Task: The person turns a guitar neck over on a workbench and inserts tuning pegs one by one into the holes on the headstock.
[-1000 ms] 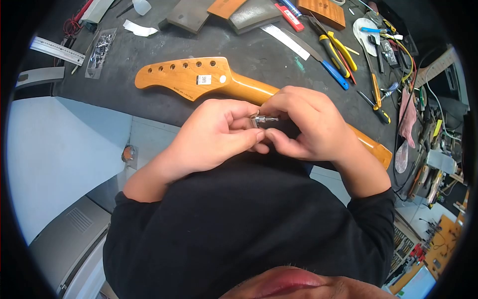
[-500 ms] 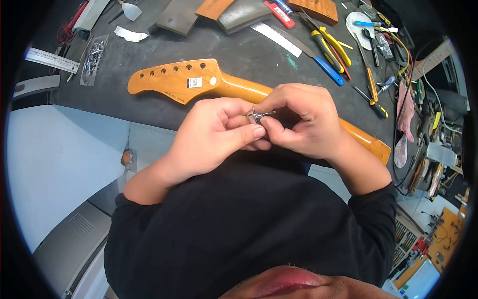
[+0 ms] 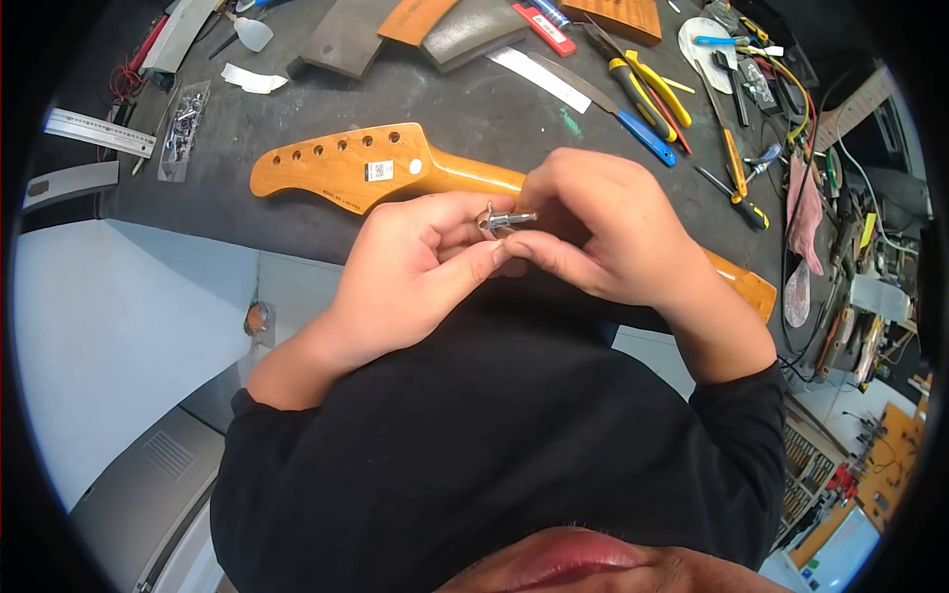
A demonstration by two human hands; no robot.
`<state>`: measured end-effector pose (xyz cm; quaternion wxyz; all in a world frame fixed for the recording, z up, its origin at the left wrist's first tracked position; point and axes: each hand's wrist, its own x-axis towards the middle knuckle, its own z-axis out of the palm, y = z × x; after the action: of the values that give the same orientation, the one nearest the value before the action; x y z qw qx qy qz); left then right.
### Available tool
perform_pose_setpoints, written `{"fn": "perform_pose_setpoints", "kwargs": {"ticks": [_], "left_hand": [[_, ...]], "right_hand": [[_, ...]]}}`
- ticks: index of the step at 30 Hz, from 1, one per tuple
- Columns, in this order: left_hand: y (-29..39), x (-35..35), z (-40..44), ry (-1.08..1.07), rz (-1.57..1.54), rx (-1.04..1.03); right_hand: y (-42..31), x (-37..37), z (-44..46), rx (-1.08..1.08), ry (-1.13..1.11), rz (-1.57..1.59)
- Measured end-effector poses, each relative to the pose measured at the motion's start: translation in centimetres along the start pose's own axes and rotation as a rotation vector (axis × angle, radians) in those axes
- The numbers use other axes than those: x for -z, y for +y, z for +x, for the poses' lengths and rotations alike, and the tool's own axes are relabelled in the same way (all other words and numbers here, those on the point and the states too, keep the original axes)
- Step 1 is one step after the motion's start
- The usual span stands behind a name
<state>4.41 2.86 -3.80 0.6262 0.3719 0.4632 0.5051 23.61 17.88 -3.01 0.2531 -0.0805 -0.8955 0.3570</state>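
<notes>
A small chrome guitar tuning machine (image 3: pixel 506 220) is held up over the neck, its post pointing right. My left hand (image 3: pixel 400 267) is closed on its left end between thumb and curled fingers. From the other side, my right hand (image 3: pixel 618 222) is curled about the part, its thumb tip meeting my left thumb just below it; its index fingertip is partly hidden. Behind both hands a glossy amber guitar neck (image 3: pixel 474 176) lies on the bench. Its headstock (image 3: pixel 331 170) shows a row of several tuner holes, a code sticker and a white dot. My right hand covers the neck's middle.
A plastic bag of small metal parts (image 3: pixel 185 128) lies left of the headstock, near a steel ruler (image 3: pixel 99 131). Behind the neck are a blue-handled knife (image 3: pixel 643 136), yellow-black pliers (image 3: pixel 643 94) and metal blocks (image 3: pixel 341 38). A screwdriver (image 3: pixel 748 211) and cables lie at right.
My right fingertips have shifted off the tuning machine's post, which now shows more fully. My right thumb has moved left against my left thumb. The view has shifted slightly.
</notes>
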Motion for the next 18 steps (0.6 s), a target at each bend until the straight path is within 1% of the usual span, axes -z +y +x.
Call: {"fn": "perform_pose_setpoints", "kwargs": {"ticks": [2, 5, 8, 11, 12, 13, 14, 15, 17, 18], "left_hand": [[0.3, 0.0, 0.2, -0.046, -0.005, 0.03], [0.0, 0.0, 0.1, -0.016, 0.028, -0.005], [0.1, 0.6, 0.0, -0.025, 0.468, -0.238], [1.1, 0.7, -0.6, 0.101, 0.309, -0.169], [1.9, 1.0, -0.4, 0.214, 0.306, -0.178], [2.0, 2.0, -0.3, 0.317, 0.273, -0.229], [1.7, 4.0, 0.2, 0.332, 0.281, -0.371], [1.4, 6.2, 0.8, 0.396, 0.267, -0.449], [2.7, 8.6, 0.7, 0.334, -0.061, -0.423], [3.0, 9.1, 0.7, 0.342, -0.034, -0.422]], "right_hand": [[0.2, -0.6, -0.3, 0.028, 0.016, 0.008], [0.2, 0.3, -0.3, 0.063, -0.101, -0.045], [-0.2, -0.1, -0.3, -0.028, -0.094, 0.094], [-0.4, 0.3, -0.7, -0.202, -0.013, 0.167], [-0.4, 0.2, -0.5, -0.253, 0.034, 0.176], [-0.2, 0.1, -0.5, -0.228, 0.015, 0.11], [0.2, -0.1, -0.6, -0.202, -0.005, 0.043], [0.4, -0.3, -0.6, -0.174, -0.024, -0.024], [0.6, -0.9, -0.5, -0.137, -0.058, -0.057], [0.7, -1.0, -0.4, -0.125, -0.07, -0.072]]}}
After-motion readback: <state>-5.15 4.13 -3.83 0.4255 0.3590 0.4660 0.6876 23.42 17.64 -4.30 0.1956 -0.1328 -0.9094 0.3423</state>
